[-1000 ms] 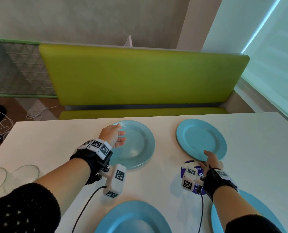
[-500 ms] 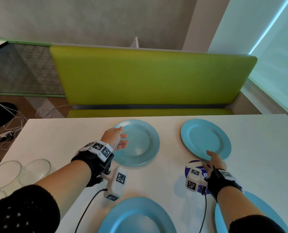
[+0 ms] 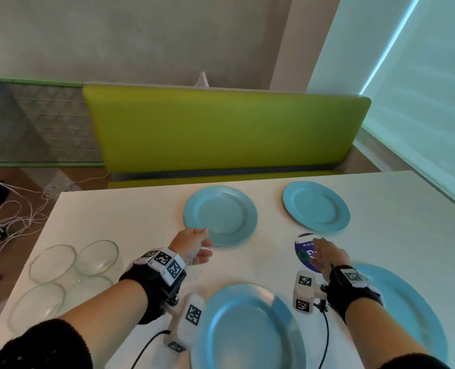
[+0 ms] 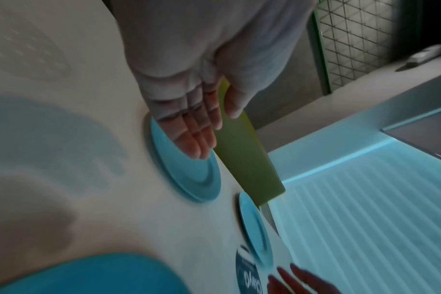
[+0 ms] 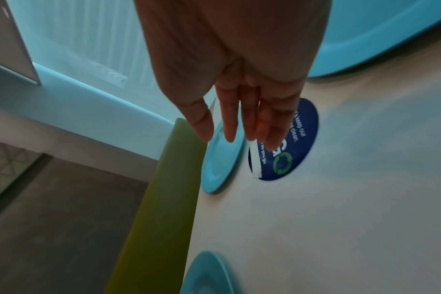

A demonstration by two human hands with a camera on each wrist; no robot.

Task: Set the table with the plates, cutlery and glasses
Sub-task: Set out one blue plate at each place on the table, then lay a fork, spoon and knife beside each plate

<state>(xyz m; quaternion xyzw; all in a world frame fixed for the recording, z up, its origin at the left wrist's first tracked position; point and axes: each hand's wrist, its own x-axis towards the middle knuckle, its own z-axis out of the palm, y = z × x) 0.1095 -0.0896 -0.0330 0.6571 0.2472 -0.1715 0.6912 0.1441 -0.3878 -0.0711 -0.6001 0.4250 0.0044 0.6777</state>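
Four light-blue plates lie on the white table [image 3: 141, 209]. The far-left plate [image 3: 221, 215] and far-right plate [image 3: 316, 206] sit near the bench side. A near-middle plate [image 3: 247, 328] and a near-right plate [image 3: 407, 315] sit close to me. My left hand [image 3: 194, 246] is open and empty, fingers straight, just off the near-left rim of the far-left plate [image 4: 186, 165]. My right hand [image 3: 324, 255] is open and empty, hovering over a round dark-blue sticker [image 3: 307, 251], just short of the far-right plate [image 5: 222, 161]. No cutlery is in view.
Three clear glass bowls [image 3: 53, 262] stand together at the table's left edge. A lime-green bench [image 3: 221, 129] runs along the far side. A window blind [image 3: 420, 102] lines the right. Cables [image 3: 21, 209] lie on the floor to the left.
Both hands have let go of the far plates and drawn back toward me. The left hand's fingers no longer rest on the far-left plate. My view has tilted down.
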